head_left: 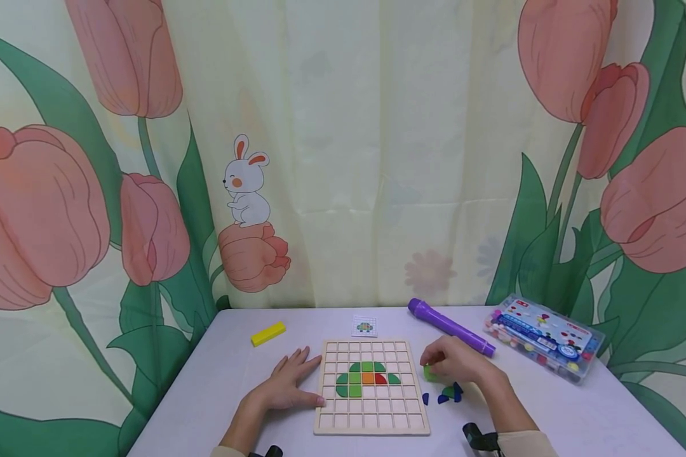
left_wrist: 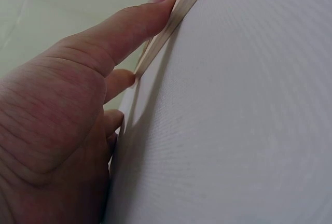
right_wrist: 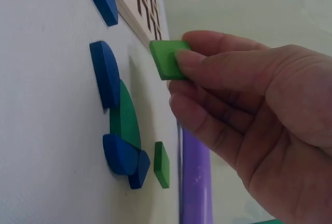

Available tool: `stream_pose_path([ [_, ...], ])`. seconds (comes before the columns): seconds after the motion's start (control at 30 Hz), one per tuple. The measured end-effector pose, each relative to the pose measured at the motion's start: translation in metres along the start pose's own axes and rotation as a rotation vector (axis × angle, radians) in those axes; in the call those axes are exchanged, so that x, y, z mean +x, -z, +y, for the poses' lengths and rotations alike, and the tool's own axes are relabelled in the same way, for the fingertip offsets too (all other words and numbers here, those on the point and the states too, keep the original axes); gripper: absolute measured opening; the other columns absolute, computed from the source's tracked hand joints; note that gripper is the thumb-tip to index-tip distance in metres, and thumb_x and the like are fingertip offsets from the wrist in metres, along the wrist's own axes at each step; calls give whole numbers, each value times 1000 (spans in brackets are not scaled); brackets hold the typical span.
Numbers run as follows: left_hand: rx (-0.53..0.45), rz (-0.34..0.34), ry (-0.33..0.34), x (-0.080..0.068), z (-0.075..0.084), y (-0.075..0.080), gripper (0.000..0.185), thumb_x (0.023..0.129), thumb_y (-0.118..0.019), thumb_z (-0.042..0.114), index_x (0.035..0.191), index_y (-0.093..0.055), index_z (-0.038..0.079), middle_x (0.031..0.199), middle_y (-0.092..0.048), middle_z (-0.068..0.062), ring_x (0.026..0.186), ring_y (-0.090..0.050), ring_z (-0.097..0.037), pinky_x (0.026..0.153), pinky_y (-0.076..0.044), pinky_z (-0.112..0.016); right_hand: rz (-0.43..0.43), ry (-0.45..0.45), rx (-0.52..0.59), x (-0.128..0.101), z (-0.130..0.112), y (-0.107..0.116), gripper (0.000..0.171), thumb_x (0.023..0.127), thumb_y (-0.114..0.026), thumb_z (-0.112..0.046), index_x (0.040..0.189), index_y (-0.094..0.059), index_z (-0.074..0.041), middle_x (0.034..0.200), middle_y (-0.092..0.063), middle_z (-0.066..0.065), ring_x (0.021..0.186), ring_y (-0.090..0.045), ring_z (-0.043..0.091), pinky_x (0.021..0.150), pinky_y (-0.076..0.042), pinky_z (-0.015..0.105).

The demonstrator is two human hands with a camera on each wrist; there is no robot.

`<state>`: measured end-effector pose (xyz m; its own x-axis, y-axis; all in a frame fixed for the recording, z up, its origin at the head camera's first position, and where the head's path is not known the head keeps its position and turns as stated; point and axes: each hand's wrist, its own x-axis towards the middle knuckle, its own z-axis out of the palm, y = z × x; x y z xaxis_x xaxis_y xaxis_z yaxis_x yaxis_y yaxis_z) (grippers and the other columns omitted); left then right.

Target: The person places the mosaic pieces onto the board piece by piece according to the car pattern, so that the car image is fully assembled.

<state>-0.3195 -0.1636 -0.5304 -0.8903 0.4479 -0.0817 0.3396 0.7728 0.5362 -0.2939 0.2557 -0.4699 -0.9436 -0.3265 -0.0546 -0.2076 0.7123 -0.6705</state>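
The right hand [head_left: 454, 362] pinches a light-green square tile [right_wrist: 165, 58] between its fingers, just right of the wooden grid board [head_left: 371, 421]. The left hand [head_left: 286, 384] has its fingers extended, its thumb on the board's left edge. Green tiles [head_left: 368, 367], an orange square [head_left: 368, 379] and a red tile [head_left: 380, 379] fill mid-board cells. Right of the board lie blue pieces [right_wrist: 104, 73]; beyond its far edge, a small pattern card [head_left: 364, 326].

Tiles [head_left: 355, 378] in grid board [head_left: 371, 421], card [head_left: 364, 327] behind, loose pieces [head_left: 448, 392] right
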Motion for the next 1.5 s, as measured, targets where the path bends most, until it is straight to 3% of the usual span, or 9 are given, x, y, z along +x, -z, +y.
stream_pose_path([
  [0.13,0,0,3,0,1,1,100,76,-78,69,159,-45,25,172,-24,-16,162,-13,-39,129,-5,-66,-2,23,47,1,-4,-1,21,93,-70,3,108,-80,-9,101,-77,2,85,-64,19,79,-59,37],
  [0.33,2,-1,7,0,1,0,99,76,-78,69,159,-45,25,172,-25,-16,162,-13,-39,129,-5,-66,21,96,78,5,-10,-5,24,95,-69,1,116,-79,-5,102,-76,4,80,-65,18,69,-56,27],
  [0.67,2,0,4,-1,1,1,99,77,-79,68,159,-45,25,172,-24,-16,162,-13,-40,129,-6,-67,71,193,128,14,-21,-19,22,95,-71,-3,116,-78,-5,97,-76,1,80,-69,20,69,-57,22],
  [0.97,-2,1,4,0,-2,0,100,76,-79,69,159,-45,25,173,-24,-16,162,-12,-39,129,-5,-66,68,205,83,19,-30,-31,27,91,-75,-1,117,-78,-4,99,-75,-1,86,-64,15,74,-53,21],
  [1.5,-3,0,18,1,-1,-1,101,75,-78,71,159,-45,26,173,-24,-15,162,-12,-38,129,-4,-65,11,239,123,22,-41,-46,27,92,-78,-9,118,-75,-2,91,-71,-2,82,-63,16,71,-54,20],
])
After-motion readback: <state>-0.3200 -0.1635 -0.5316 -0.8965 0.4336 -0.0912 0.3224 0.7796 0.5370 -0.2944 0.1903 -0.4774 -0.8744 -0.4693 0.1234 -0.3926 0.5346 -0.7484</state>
